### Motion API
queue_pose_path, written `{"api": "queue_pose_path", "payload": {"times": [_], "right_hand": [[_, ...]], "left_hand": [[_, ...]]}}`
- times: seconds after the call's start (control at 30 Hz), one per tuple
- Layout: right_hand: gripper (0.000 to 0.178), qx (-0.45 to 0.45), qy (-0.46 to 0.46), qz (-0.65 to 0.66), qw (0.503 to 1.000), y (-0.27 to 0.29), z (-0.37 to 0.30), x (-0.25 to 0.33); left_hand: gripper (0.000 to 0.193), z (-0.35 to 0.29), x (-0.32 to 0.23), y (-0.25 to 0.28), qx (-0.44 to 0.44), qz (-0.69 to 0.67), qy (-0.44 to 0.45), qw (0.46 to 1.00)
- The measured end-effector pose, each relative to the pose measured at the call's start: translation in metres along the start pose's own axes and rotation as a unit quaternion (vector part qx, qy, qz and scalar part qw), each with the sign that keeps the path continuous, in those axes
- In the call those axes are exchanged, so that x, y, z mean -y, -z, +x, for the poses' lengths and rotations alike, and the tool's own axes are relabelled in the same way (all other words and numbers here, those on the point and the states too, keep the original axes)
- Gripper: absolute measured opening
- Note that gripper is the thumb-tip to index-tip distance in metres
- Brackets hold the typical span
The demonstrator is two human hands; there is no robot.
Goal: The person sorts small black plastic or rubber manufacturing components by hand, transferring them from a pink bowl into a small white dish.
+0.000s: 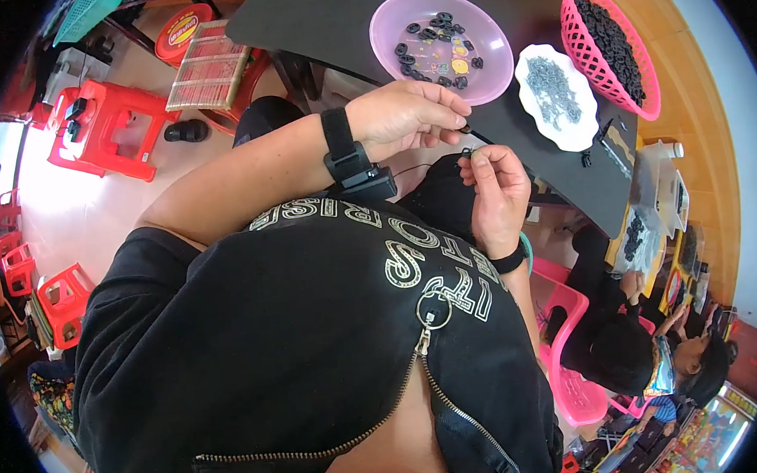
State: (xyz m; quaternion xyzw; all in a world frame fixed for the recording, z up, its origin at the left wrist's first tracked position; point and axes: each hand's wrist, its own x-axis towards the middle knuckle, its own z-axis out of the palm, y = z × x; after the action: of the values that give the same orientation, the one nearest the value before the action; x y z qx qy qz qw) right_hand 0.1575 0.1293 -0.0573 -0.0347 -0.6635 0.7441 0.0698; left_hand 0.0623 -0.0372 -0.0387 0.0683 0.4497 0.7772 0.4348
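My left hand (410, 117), with a black strap and small box on the wrist, reaches across at the table's near edge. Its thumb and fingertips pinch a small dark piece (466, 130), too small to name. Just below it, my right hand (499, 193) is closed on a small black ring-like piece (466, 153) between thumb and forefinger. The two pieces are close together but look apart. Beyond my hands, a translucent purple basin (381, 41) holds several black oval pieces. Right of it, a white scalloped dish (586, 124) carries a heap of tiny grey parts.
A pink lattice basket (571, 38) full of black pieces stands at the far right of the dark table (313, 19). A thin tool (614, 154) lies near the right edge. Red stools (111, 123) are at left; a pink chair (574, 389) and other people are at right.
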Motion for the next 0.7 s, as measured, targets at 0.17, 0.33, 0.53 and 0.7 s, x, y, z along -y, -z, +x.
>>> {"api": "queue_pose_path", "payload": {"times": [0.17,0.33,0.53,0.7], "right_hand": [[0.007,0.014,-0.018,-0.021,1.000,-0.002,-0.001,-0.001],[0.008,0.016,-0.026,-0.023,0.999,-0.001,-0.001,-0.002],[0.010,0.013,-0.038,-0.022,0.999,-0.001,0.000,-0.003],[0.010,0.011,-0.038,-0.025,0.999,0.000,0.001,-0.003]], "left_hand": [[0.011,0.001,0.007,-0.002,-0.024,-0.026,-0.027,0.999],[0.010,-0.002,0.009,-0.006,-0.044,-0.041,-0.030,0.998],[0.008,-0.002,0.012,-0.008,-0.060,-0.024,-0.014,0.998],[0.007,-0.002,0.012,-0.011,-0.066,-0.015,0.002,0.998]]}}
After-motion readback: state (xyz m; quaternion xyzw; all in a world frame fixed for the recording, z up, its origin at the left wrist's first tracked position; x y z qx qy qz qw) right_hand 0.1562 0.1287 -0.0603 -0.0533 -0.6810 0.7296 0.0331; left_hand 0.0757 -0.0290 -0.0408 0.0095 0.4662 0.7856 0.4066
